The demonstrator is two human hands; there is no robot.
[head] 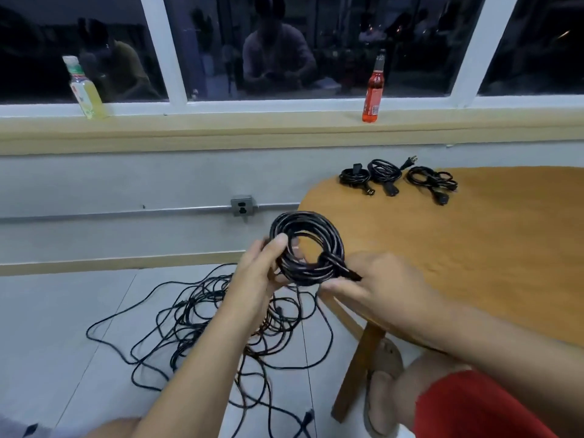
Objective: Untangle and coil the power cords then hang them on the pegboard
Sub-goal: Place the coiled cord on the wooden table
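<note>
A black power cord wound into a round coil (316,230) is held up in front of me, just left of the table edge. My left hand (262,270) grips the coil's left side, thumb over the loops. My right hand (373,286) pinches the cord's end where it wraps round the coil's lower right. On the floor below lies a tangled heap of black cords (202,327) with a plug near the bottom. Three coiled cords (384,173) sit side by side at the far edge of the wooden table (489,248). No pegboard is in view.
A wall outlet (241,205) sits on a metal conduit left of the table. On the window sill stand a yellow-drink bottle (85,88) and a red bottle (374,90). My knee in red shorts and a sandalled foot (384,374) are by the table leg.
</note>
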